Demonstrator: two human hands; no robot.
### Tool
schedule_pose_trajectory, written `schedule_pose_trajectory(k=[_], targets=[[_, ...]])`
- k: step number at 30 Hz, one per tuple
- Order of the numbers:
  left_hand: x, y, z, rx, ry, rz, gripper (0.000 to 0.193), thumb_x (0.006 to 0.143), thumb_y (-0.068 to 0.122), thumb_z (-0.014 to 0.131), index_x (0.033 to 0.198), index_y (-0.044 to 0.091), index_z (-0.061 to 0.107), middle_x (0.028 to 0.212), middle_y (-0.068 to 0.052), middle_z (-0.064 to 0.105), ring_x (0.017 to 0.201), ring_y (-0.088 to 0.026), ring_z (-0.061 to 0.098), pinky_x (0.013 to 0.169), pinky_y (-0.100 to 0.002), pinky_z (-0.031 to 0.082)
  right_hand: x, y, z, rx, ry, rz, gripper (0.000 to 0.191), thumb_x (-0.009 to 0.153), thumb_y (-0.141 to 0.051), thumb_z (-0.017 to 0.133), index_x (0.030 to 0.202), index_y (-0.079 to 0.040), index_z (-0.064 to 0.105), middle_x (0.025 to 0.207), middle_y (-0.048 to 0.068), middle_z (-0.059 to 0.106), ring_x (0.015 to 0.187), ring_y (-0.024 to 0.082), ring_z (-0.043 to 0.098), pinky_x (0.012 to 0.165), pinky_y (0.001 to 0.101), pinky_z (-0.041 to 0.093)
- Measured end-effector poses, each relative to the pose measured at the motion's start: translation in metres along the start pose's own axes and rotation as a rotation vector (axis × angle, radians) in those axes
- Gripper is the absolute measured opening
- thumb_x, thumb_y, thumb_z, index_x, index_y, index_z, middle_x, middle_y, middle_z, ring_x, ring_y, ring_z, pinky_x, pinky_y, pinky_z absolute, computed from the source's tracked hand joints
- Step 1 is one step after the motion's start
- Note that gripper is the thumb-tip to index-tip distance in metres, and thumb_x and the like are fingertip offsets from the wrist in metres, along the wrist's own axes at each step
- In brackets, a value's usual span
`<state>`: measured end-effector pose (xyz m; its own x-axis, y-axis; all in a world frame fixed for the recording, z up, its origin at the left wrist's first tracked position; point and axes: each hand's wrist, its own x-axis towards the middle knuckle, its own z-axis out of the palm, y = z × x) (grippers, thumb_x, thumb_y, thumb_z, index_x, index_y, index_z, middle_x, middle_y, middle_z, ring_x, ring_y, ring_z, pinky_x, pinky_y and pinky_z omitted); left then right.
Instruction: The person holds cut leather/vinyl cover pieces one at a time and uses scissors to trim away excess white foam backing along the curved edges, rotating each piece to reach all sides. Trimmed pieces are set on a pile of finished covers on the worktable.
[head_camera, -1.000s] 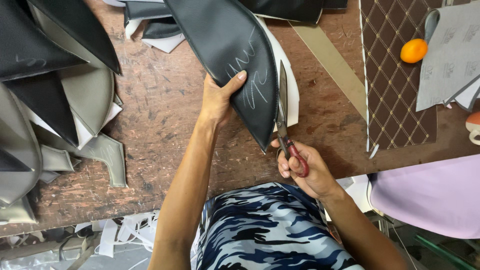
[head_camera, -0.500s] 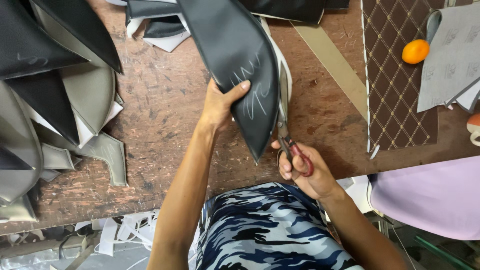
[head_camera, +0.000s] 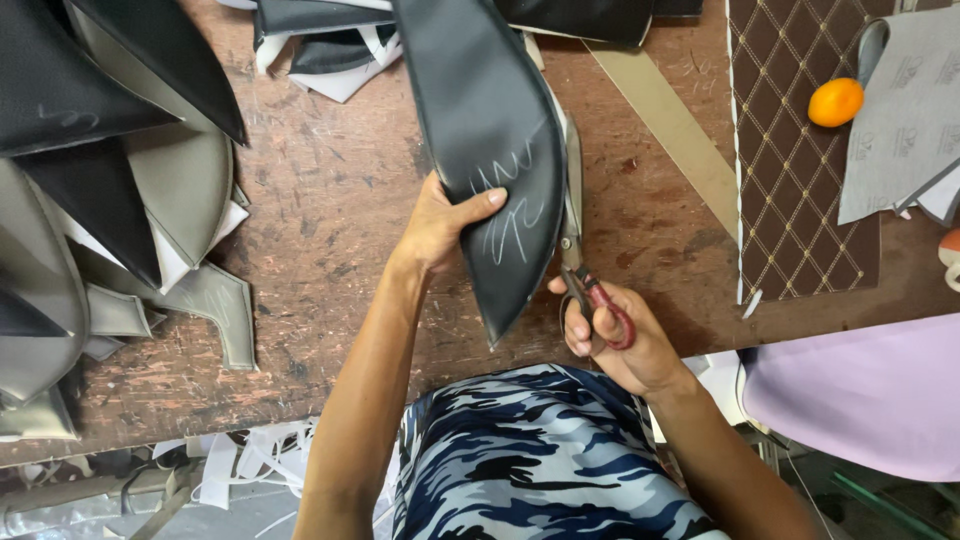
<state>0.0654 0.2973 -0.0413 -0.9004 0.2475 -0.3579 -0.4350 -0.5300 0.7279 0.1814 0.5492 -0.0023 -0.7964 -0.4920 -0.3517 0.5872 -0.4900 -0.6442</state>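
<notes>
**Scissors along the edge of a black panel**

A worn wooden table (head_camera: 330, 200) fills most of the view, scratched and stained. On its left lies a heap of black and grey cut pieces (head_camera: 110, 200), overlapping and partly hanging off the edge. On the right sit a brown quilted sheet (head_camera: 800, 200) and, below it, a lilac cloth (head_camera: 860, 400). A small orange ball (head_camera: 836, 102) rests near the top of the quilted sheet.

The black panel (head_camera: 495, 150) runs from the top of the view down to a narrow tip just above the person's lap, with white chalk scribbles near that tip. The left hand (head_camera: 440, 225) pinches the panel's left edge, thumb on top across the face. The right hand (head_camera: 615, 335) is closed through the red handles of the scissors (head_camera: 575, 240), whose blades lie along the panel's right edge, pointing away from the body.

What could go wrong, as I judge it: the panel hangs with little support, so it could twist in the one-handed grip and let the blades wander off the edge. The left thumb also sits close to the cutting line.
</notes>
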Motion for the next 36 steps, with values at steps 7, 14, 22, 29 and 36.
schedule_pose_trajectory(k=[7,14,22,29,36], targets=[[-0.001,0.001,-0.009,0.060,0.022,-0.054,0.062,0.074,0.008,0.086,0.128,0.002,0.055,0.115,-0.015,0.071,0.101,-0.023,0.073,0.092,-0.041,0.063,-0.001,-0.001,-0.004,-0.073,-0.020,0.028,0.070,0.092,-0.041,0.078,0.139,0.006,0.054,0.079,0.003,0.057,0.070,0.012,0.052,0.063,0.0267,0.044],[-0.004,0.001,-0.026,0.199,-0.123,-0.119,0.062,0.079,0.009,0.086,0.133,-0.006,0.058,0.117,-0.021,0.072,0.101,-0.028,0.073,0.094,-0.041,0.062,-0.001,-0.003,-0.002,0.037,-0.039,0.029,0.068,0.094,-0.041,0.076,0.137,0.007,0.054,0.083,0.004,0.059,0.074,0.012,0.053,0.066,0.0270,0.044],[-0.010,-0.008,-0.031,0.100,-0.098,-0.153,0.067,0.076,0.006,0.086,0.135,0.002,0.054,0.121,-0.013,0.070,0.109,-0.023,0.069,0.097,-0.040,0.059,0.002,-0.005,0.005,0.021,-0.041,0.036,0.070,0.095,-0.042,0.074,0.140,0.007,0.052,0.084,0.002,0.057,0.074,0.011,0.052,0.068,0.0271,0.043],[-0.002,-0.010,-0.035,0.071,-0.072,-0.063,0.077,0.073,0.018,0.087,0.141,0.008,0.054,0.125,-0.010,0.070,0.117,-0.021,0.068,0.102,-0.040,0.056,-0.003,0.000,0.004,0.031,-0.029,0.052,0.071,0.094,-0.042,0.074,0.141,0.007,0.051,0.084,0.002,0.057,0.073,0.011,0.052,0.067,0.0273,0.043],[0.001,-0.005,-0.022,0.216,-0.018,-0.043,0.077,0.073,0.017,0.091,0.140,0.007,0.056,0.122,-0.012,0.071,0.109,-0.023,0.070,0.098,-0.040,0.060,-0.004,-0.003,0.006,0.108,-0.081,0.009,0.073,0.096,-0.045,0.072,0.140,0.009,0.050,0.084,0.002,0.057,0.075,0.011,0.052,0.066,0.0267,0.042]])
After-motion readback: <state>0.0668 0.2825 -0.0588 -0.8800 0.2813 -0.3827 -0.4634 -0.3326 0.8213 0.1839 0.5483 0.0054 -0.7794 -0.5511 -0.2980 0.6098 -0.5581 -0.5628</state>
